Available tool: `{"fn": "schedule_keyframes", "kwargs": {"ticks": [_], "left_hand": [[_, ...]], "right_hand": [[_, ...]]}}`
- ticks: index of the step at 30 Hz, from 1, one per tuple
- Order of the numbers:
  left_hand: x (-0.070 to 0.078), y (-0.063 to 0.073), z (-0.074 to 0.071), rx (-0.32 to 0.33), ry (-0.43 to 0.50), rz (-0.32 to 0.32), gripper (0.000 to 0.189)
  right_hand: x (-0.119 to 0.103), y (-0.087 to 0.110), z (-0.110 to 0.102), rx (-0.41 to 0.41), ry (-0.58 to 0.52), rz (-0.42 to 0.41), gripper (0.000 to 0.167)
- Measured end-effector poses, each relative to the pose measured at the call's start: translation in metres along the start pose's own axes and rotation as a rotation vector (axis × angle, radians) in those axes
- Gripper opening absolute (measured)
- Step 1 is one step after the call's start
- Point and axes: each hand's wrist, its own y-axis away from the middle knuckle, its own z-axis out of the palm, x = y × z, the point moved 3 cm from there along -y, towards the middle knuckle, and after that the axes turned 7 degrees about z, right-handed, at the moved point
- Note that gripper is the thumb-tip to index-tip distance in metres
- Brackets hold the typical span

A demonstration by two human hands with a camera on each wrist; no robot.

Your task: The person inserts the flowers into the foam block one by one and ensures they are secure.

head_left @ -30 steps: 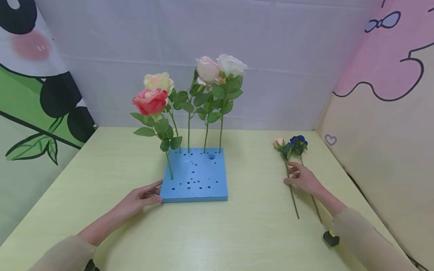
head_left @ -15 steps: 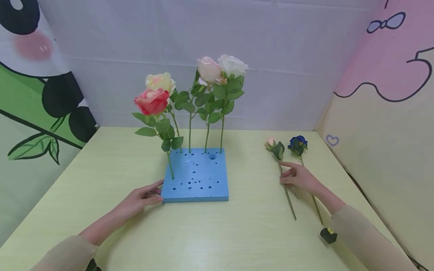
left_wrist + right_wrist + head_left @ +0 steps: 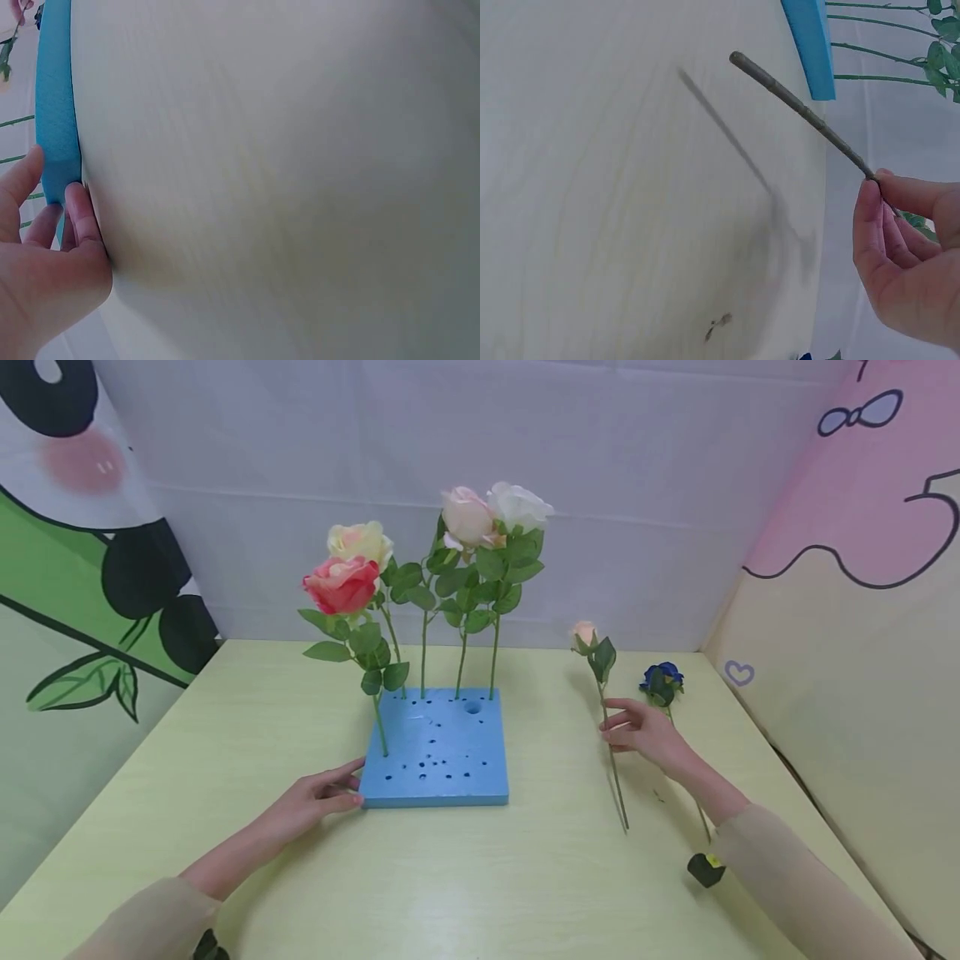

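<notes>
In the head view my left hand (image 3: 318, 797) grips the front left corner of a blue block (image 3: 442, 760) with many holes. The left wrist view shows thumb and fingertips touching the block's edge (image 3: 58, 97). My right hand (image 3: 645, 735) pinches the thin stem of a pale pink rose (image 3: 585, 637), raised over the table to the block's right. Its bare stem end (image 3: 780, 90) points out past my fingers in the right wrist view, apart from the tabletop. A blue rose (image 3: 662, 681) lies beyond my right hand, its stem partly hidden by the arm.
Upright in the block stand several roses, including a red-pink one (image 3: 342, 585), a cream one (image 3: 362, 543) and a white one (image 3: 519, 508). A lilac cloth (image 3: 637, 485) hangs behind the table (image 3: 450, 877). Small dark bits (image 3: 718, 324) lie on the tabletop.
My right hand has moved left and lifted the pale pink rose off the table, away from the blue rose. My left hand stays at the block's corner.
</notes>
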Motion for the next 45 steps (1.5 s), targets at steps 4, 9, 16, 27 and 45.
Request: {"fn": "schedule_keyframes", "kwargs": {"ticks": [4,9,16,27,45], "left_hand": [[-0.002,-0.001,0.000,-0.004,-0.001,-0.004,0.068],[-0.003,-0.001,0.000,-0.006,0.002,0.001,0.068],[-0.003,-0.001,0.000,-0.009,0.009,-0.008,0.069],[-0.004,-0.002,0.000,0.002,0.010,-0.013,0.070],[-0.003,-0.001,0.000,0.001,0.008,-0.005,0.068]], "right_hand": [[-0.015,0.000,0.003,0.022,-0.013,-0.043,0.061],[-0.036,0.005,0.009,0.058,-0.036,-0.088,0.058],[-0.059,0.010,0.023,0.134,-0.086,-0.164,0.050],[-0.098,0.020,0.052,0.188,-0.131,-0.339,0.038],[-0.140,0.003,0.106,0.197,-0.169,-0.533,0.028]]}}
